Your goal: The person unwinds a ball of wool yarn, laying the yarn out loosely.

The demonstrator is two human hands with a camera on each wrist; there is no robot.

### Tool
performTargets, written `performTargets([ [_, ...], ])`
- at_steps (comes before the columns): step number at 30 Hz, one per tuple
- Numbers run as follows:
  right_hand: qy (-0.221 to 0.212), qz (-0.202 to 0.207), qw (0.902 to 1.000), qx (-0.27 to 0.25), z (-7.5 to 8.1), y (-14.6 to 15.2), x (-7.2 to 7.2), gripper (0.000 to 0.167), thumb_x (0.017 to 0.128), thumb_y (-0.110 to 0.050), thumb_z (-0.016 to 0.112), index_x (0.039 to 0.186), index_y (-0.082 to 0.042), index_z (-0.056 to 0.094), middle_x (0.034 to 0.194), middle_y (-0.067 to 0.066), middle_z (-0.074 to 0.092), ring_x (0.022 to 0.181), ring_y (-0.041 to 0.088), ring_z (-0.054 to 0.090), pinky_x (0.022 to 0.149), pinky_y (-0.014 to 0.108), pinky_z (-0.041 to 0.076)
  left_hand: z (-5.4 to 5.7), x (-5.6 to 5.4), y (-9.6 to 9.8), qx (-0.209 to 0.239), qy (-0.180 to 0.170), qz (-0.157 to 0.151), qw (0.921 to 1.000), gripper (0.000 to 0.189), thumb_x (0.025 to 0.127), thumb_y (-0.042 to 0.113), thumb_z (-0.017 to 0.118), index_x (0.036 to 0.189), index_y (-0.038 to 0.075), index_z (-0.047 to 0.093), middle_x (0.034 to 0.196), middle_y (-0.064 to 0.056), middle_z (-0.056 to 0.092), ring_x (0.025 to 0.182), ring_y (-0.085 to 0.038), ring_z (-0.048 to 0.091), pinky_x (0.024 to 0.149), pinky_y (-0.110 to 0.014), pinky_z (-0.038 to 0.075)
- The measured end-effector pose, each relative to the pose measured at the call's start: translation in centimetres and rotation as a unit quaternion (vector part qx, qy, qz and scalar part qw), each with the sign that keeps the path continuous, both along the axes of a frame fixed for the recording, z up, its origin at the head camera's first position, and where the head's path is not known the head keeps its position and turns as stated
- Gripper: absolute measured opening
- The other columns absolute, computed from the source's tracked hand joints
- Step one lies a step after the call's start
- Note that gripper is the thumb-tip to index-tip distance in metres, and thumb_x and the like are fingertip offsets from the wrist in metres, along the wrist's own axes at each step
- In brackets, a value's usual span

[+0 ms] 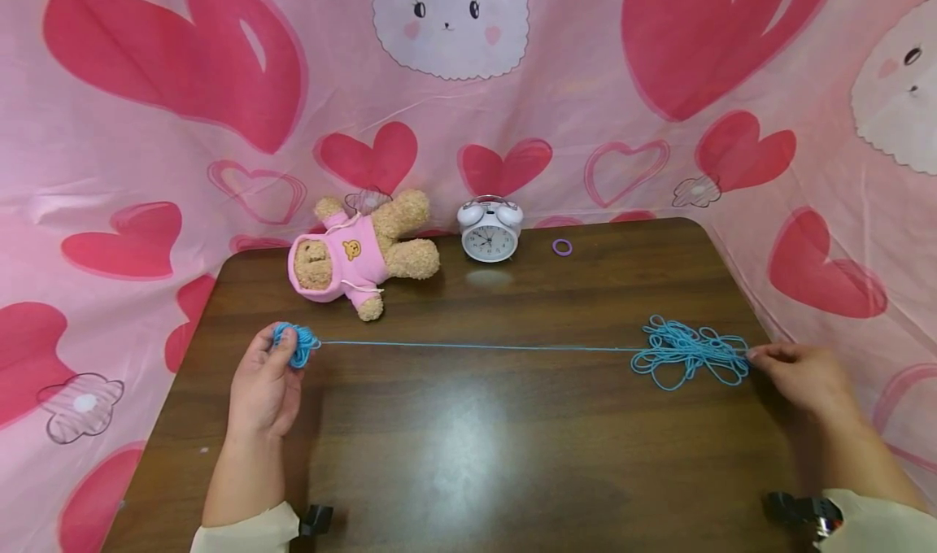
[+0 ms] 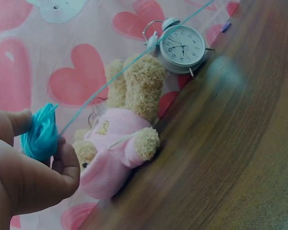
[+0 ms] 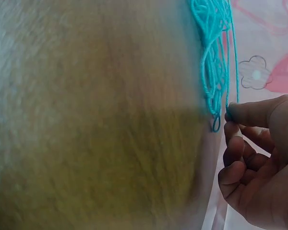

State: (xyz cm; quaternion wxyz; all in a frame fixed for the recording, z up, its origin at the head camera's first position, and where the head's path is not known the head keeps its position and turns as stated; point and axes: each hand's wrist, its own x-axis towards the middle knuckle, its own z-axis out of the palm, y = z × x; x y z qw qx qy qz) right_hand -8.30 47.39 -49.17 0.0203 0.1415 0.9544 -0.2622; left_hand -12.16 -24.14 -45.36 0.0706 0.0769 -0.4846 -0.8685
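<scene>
Blue cord (image 1: 476,346), taut between compact bundle (image 1: 302,348) and loose loops (image 1: 688,353)

From the head, the scene is looked at forward and downward, far enough back for the surface (image 1: 556,439), the left hand (image 1: 267,390), the right hand (image 1: 805,378) and the patterned cloth (image 1: 571,73) behind to be taken in. From the left wrist, the left hand is seen close up at the left edge; the view is tilted, the surface being cut diagonally, and the teddy bear (image 2: 120,129) and alarm clock (image 2: 182,46) are shared with the head view. From the right wrist, much of the frame is filled by the surface, closely viewed and blurred; the loose blue cord (image 3: 212,43) is shared with the head view.
</scene>
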Motion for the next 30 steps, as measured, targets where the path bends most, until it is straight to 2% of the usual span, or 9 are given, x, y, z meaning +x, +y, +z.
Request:
performTargets([
  [5,0.01,0.01,0.9996,0.023,-0.47,0.04,-0.16,0.043,0.103,-0.033,0.061,0.114,0.007,0.072,0.106,0.031,0.071,0.097,0.051,0.059,0.069,0.039,0.041,0.1,0.06,-0.06,0.008,-0.012,0.015,0.9998,0.011,0.104,0.01,0.06,0.112,0.008,0.053,0.098,-0.001,0.068,0.086,-0.011,0.064,0.075,-0.021,0.05],
  [12,0.021,0.02,0.9986,0.045,-0.8,-0.04,-0.37,0.037,0.101,-0.026,0.063,0.111,0.009,0.071,0.103,0.032,0.071,0.098,0.055,0.059,0.069,0.043,0.043,0.1,-0.07,0.15,0.018,-0.024,0.021,0.9993,0.014,0.103,0.007,0.062,0.111,0.009,0.052,0.098,-0.002,0.068,0.085,-0.013,0.068,0.075,-0.023,0.055],
  [17,0.014,0.02,0.9986,0.047,-0.7,-0.05,-0.47,0.038,0.102,-0.027,0.063,0.113,0.008,0.071,0.107,0.033,0.07,0.1,0.055,0.058,0.07,0.043,0.043,0.2,-0.09,0.34,0.02,-0.034,0.011,0.9991,0.019,0.101,0.006,0.064,0.116,0.009,0.052,0.101,-0.003,0.067,0.084,-0.014,0.069,0.079,-0.026,0.059],
  [26,0.021,0.024,0.9988,0.037,-0.17,0.52,-0.19,0.033,0.101,-0.019,0.061,0.115,0.009,0.07,0.106,0.033,0.07,0.095,0.052,0.06,0.065,0.038,0.041,0.17,-0.25,0.62,0.048,-0.026,-0.002,0.9985,0.022,0.101,0.001,0.062,0.12,0.006,0.051,0.108,-0.004,0.065,0.092,-0.014,0.07,0.088,-0.029,0.06],
  [30,0.024,0.02,0.9986,0.041,0.12,0.38,-0.05,0.035,0.102,-0.022,0.06,0.116,0.008,0.07,0.108,0.033,0.07,0.095,0.053,0.06,0.066,0.039,0.041,0.15,-0.3,0.74,0.051,-0.022,-0.009,0.9984,0.024,0.101,0.0,0.062,0.121,0.006,0.051,0.109,-0.005,0.064,0.094,-0.014,0.071,0.089,-0.031,0.06],
])
